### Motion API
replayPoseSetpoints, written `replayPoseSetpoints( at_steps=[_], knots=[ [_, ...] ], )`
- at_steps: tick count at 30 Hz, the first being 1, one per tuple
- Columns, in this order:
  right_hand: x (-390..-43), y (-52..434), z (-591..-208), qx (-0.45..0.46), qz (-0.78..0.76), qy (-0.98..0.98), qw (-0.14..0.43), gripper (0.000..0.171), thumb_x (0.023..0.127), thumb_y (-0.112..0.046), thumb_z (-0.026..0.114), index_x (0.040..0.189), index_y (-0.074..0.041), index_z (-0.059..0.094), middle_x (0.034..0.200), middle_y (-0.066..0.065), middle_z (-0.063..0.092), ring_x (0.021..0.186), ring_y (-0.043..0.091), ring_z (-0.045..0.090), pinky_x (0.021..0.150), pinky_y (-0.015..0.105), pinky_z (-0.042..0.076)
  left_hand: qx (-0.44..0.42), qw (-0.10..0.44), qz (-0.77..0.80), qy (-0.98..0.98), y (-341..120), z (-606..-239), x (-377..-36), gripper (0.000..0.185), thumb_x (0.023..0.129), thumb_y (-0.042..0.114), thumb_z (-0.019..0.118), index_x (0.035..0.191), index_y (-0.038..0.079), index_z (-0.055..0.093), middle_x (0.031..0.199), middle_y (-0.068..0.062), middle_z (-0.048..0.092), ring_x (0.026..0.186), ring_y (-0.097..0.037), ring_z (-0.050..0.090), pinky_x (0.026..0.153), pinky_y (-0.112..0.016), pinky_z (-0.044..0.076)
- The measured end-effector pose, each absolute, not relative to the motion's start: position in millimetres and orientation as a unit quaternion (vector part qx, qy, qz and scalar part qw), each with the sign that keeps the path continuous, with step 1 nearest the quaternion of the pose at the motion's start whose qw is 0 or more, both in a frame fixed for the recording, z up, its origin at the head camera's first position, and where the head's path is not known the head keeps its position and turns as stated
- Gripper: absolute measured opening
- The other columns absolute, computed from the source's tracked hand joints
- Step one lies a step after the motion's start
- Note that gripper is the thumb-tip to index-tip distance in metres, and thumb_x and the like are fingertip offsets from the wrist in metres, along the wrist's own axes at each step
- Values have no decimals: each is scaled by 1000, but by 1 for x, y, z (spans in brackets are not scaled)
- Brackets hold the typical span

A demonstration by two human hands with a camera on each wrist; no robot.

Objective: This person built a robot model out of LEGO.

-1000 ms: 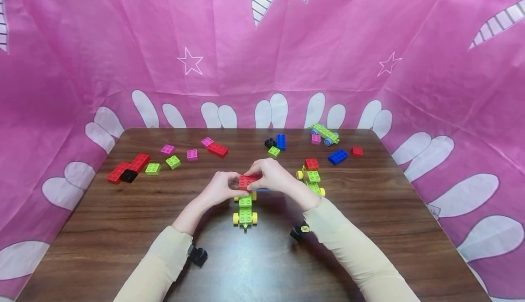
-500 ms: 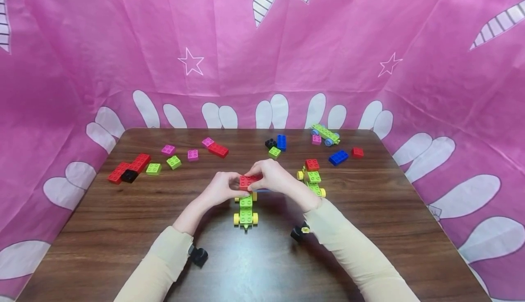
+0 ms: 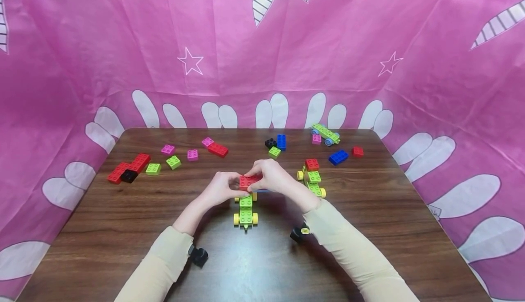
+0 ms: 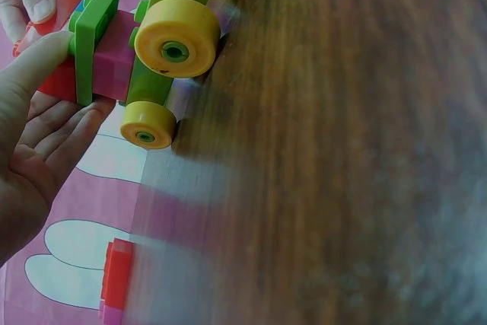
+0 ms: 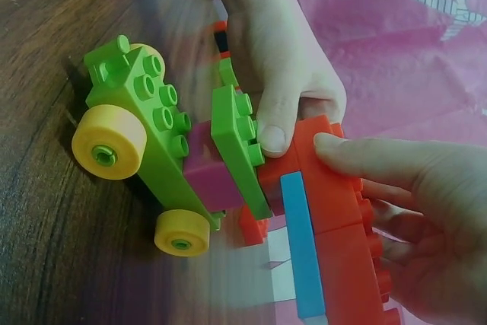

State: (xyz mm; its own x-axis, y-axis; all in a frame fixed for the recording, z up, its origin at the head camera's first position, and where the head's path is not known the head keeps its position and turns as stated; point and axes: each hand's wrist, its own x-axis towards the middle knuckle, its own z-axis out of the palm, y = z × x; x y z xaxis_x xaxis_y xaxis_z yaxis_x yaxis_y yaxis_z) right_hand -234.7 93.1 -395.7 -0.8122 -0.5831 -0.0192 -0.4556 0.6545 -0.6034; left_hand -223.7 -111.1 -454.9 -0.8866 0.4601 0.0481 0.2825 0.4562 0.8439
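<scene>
A toy-brick car stands in front of me on a green wheeled base (image 5: pixel 156 108) with yellow wheels (image 5: pixel 110 142). Above the base, a purple brick (image 5: pixel 209 165), a green plate (image 5: pixel 236 142), a blue piece (image 5: pixel 304 249) and red bricks are stacked. My left hand (image 3: pixel 221 187) pinches the stack at the green plate and the lower red brick, its thumb on the near side and fingers behind. From the right, my right hand (image 3: pixel 268 174) grips the upper red brick (image 5: pixel 331 180), thumb on its face. Some of its fingers are hidden behind the bricks.
A second green car (image 3: pixel 313 183) with a red brick stands to the right. Farther back is another green wheeled base (image 3: pixel 326 133), beside a pink brick (image 3: pixel 316 139). Loose bricks lie around, including red ones (image 3: pixel 140 162) and a blue one (image 3: pixel 338 157). Pink cloth (image 3: pixel 262 65) hangs behind the table.
</scene>
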Motion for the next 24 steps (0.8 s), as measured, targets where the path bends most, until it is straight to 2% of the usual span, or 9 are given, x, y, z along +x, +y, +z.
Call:
replayPoseSetpoints(
  at_steps=[24],
  knots=[
    [-236, 93, -399, -294, -298, 903, 103, 36, 76, -22, 85, 110, -14, 76, 84, -4, 62, 79, 13, 55, 67, 24, 52, 216, 89, 475, 848, -111, -456, -223, 37, 79, 24, 83, 111, 10, 72, 100, -2, 75, 96, -16, 68, 91, -41, 54]
  ],
)
